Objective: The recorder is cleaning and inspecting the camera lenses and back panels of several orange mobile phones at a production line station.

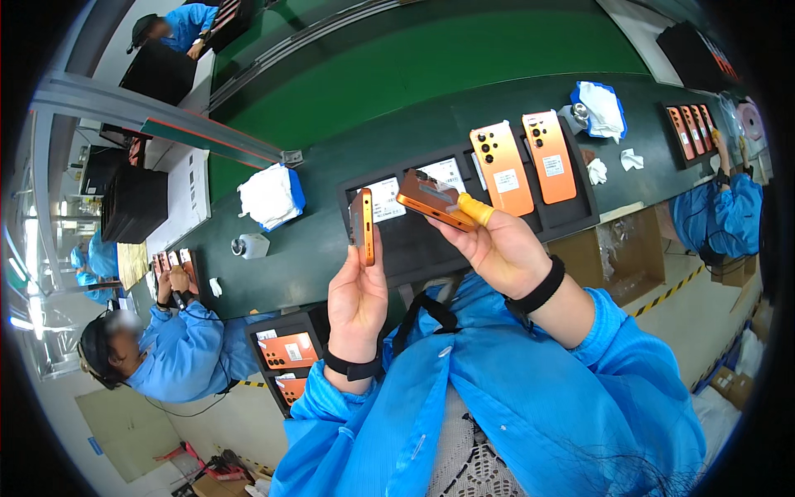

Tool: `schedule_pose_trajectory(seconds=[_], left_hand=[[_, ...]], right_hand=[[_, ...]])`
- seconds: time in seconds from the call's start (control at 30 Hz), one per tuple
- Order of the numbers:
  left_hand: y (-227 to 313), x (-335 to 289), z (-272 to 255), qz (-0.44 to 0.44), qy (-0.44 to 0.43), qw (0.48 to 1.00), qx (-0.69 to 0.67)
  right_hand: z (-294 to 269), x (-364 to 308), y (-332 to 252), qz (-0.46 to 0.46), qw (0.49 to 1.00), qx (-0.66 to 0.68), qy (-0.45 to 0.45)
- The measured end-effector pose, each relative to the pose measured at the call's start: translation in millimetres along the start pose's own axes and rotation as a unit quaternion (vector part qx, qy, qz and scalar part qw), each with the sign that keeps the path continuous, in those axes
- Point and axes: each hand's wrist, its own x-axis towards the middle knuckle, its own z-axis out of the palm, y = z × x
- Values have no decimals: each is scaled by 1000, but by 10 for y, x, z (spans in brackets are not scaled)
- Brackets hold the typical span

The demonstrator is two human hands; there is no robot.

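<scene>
My left hand grips an orange phone upright, its narrow edge turned toward me. In my right hand is a second orange phone, tilted, with a dark, reflective face and its port edge showing. Yellow covers wrap a digit of that hand. Both phones are held above a black slotted tray, close together but apart. Two more orange phones, one beside the other, rest camera side up at the tray's right. White printed labels show in its left slots.
White cloths fill blue bins at left and right. A small bottle stands on the green table. Another phone tray sits low at my left. Co-workers in blue sit at left and right.
</scene>
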Motion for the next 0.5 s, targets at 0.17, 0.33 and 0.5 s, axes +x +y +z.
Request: schedule_pose_trajectory(seconds=[0.17,0.33,0.5], left_hand=[[34,6,-10,-17,0,1000,-16],[-27,-128,221,94,27,964,249],[-133,-175,476,228,45,684,692]], right_hand=[[-3,50,-4,-4,1000,20,9],[12,-12,-95,63,996,-64,26],[-394,143,-73,77,997,2,-18]])
